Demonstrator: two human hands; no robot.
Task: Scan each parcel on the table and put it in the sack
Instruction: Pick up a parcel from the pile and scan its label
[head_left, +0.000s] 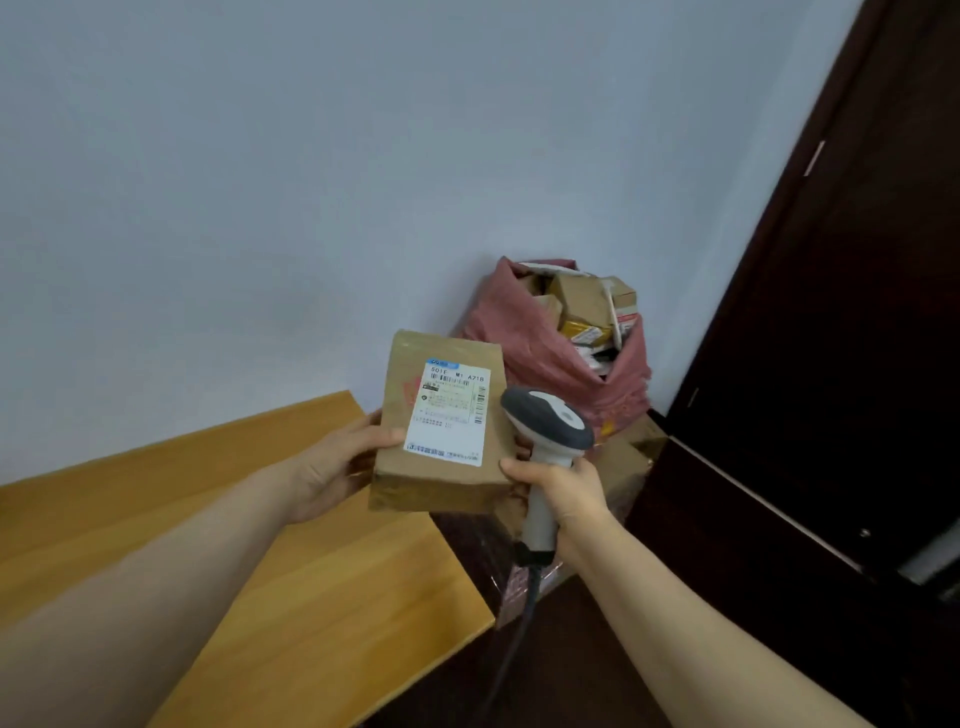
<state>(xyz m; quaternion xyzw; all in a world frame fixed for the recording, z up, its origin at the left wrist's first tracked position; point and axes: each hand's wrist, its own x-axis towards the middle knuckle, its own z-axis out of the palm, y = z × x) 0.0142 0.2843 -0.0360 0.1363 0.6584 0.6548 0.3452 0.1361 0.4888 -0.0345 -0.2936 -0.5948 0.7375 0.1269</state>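
My left hand (337, 462) grips the left edge of a brown cardboard parcel (400, 410), holding it upright in the air beyond the table's far corner. A white shipping label (451, 413) with barcodes faces me. My right hand (563, 493) grips the handle of a grey and white barcode scanner (550, 423), whose head sits just right of the label; its thumb touches the parcel's lower right edge. Behind the parcel stands a red sack (530, 353), open at the top and filled with several brown parcels.
The wooden table (322, 582) lies under my left arm, its corner at the lower middle. The scanner's dark cable (519, 623) hangs down past the table edge. Cardboard boxes (621, 467) sit under the sack. A dark wooden door (831, 364) stands on the right.
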